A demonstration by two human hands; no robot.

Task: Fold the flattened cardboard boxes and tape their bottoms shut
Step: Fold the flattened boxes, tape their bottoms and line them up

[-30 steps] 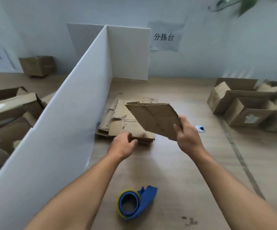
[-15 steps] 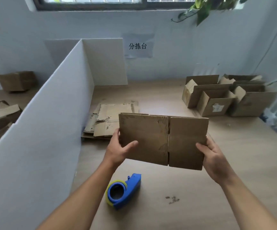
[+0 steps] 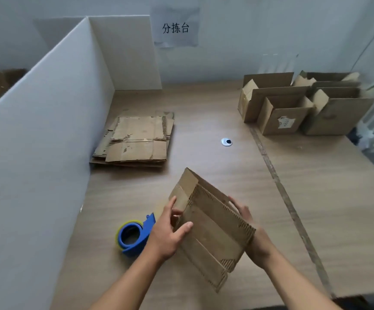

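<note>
I hold one flattened cardboard box tilted above the wooden table, near its front edge. My left hand grips its left side, thumb on the near face and fingers behind. My right hand holds the right side, mostly hidden behind the cardboard. A stack of flattened cardboard boxes lies farther back on the left. A blue tape dispenser with a yellow-edged roll rests on the table just left of my left hand.
A tall white partition walls off the table's left side. Several folded open boxes stand at the back right. A round cable grommet sits mid-table. A seam runs front to back on the right.
The box was lifted off the stack by my right hand, then taken in both hands and brought down toward the front of the table, turned edge-on and tilted. The camera dipped downward.
</note>
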